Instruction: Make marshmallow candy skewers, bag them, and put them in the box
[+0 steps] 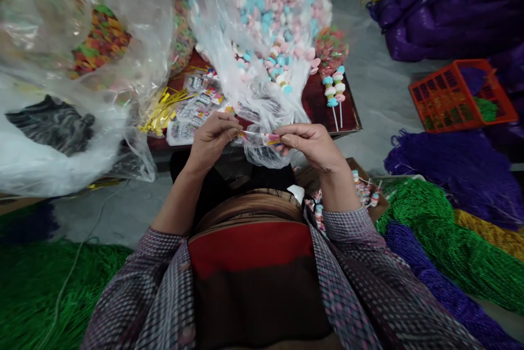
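My left hand [216, 134] and my right hand [307, 140] are at the table's front edge, fingertips pinched. Stretched between them is a small clear plastic bag [268, 138] with pink and yellow print, one end in each pinch. Similar printed bags [196, 110] lie in a pile beyond my left hand, beside a bunch of gold twist ties [166, 110]. Beyond both hands a large clear sack [282, 6] spills pink, white and blue candies onto the table. Two candy skewers [334, 88] on white sticks lie right of the sack, beyond my right hand.
At left, open plastic sacks hold gummy candies [102, 39]. A cardboard box [370, 191] of wrapped candy skewers stands low on my right. An orange crate [434, 96], purple sacks [429, 11] and green strand bundles [426, 219] lie on the floor. A white cord [77, 257] runs across the left floor.
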{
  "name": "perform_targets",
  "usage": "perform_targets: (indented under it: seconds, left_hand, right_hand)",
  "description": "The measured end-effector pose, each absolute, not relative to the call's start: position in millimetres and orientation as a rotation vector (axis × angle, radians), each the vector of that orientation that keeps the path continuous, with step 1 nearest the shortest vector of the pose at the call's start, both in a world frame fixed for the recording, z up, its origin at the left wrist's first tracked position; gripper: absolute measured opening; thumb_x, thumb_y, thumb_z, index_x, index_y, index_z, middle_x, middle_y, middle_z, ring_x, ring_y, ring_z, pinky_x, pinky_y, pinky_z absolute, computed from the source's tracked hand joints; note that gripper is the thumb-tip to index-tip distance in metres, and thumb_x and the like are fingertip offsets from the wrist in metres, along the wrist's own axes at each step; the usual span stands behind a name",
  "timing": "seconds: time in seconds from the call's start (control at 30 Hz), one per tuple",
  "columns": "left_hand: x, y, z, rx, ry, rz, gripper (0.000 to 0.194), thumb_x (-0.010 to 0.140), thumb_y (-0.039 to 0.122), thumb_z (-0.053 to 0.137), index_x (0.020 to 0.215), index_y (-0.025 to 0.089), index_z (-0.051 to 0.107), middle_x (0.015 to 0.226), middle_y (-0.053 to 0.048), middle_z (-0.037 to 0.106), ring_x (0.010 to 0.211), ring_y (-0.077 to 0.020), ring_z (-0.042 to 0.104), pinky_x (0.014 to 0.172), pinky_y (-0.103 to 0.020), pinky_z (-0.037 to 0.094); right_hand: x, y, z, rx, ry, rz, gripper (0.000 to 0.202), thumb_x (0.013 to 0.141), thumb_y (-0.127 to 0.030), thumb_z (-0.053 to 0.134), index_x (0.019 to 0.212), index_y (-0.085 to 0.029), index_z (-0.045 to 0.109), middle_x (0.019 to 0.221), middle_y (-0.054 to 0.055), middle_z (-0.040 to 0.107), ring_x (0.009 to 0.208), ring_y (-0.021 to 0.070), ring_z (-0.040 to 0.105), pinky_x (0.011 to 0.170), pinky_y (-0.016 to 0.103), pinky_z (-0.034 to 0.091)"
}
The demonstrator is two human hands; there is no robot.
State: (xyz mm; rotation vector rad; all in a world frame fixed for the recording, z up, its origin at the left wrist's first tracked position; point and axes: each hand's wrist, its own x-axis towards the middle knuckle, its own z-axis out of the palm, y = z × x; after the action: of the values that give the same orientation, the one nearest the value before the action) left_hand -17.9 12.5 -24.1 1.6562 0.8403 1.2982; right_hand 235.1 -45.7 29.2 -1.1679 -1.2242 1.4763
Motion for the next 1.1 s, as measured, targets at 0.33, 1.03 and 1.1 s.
perform_targets:
  seconds: [0.33, 1.03, 1.1]
  left_hand:
    - [-20.2, 12.7, -22.1, 1.696, 0.835, 1.296, 0.011, 0.088, 0.043, 0.078, 0.088, 0.033, 0.082, 0.093, -0.002, 0.072, 0.089, -0.0148, 0.067, 0.083, -0.034, 0.056]
    - [-20.3, 10.4, -22.6, 1.813, 0.915, 1.264, 0.018, 0.089, 0.049, 0.075, 0.088, 0.031, 0.08, 0.094, -0.002, 0.072, 0.094, -0.0169, 0.066, 0.088, -0.037, 0.055]
    - [-19.0, 8.4, -19.3, 1.86, 0.904, 1.254, 0.019, 0.089, 0.049, 0.074, 0.088, 0.031, 0.08, 0.095, -0.002, 0.072, 0.094, -0.0174, 0.066, 0.088, -0.037, 0.055]
  right_hand:
    - [236.5, -46.5, 33.2, -1.195, -1.345, 1.483, 0.036, 0.082, -0.053, 0.081, 0.097, -0.021, 0.084, 0.084, 0.004, 0.079, 0.07, 0.0122, 0.068, 0.064, 0.027, 0.058]
    - [233.1, -47.3, 34.0, -1.362, -1.503, 1.225, 0.024, 0.084, -0.038, 0.076, 0.1, -0.022, 0.084, 0.073, 0.0, 0.074, 0.06, 0.0097, 0.058, 0.059, 0.026, 0.05]
    - [231.9, -46.1, 34.0, -1.386, -1.488, 1.195, 0.02, 0.085, -0.036, 0.074, 0.094, -0.021, 0.084, 0.073, 0.0, 0.074, 0.06, 0.0091, 0.057, 0.059, 0.025, 0.05]
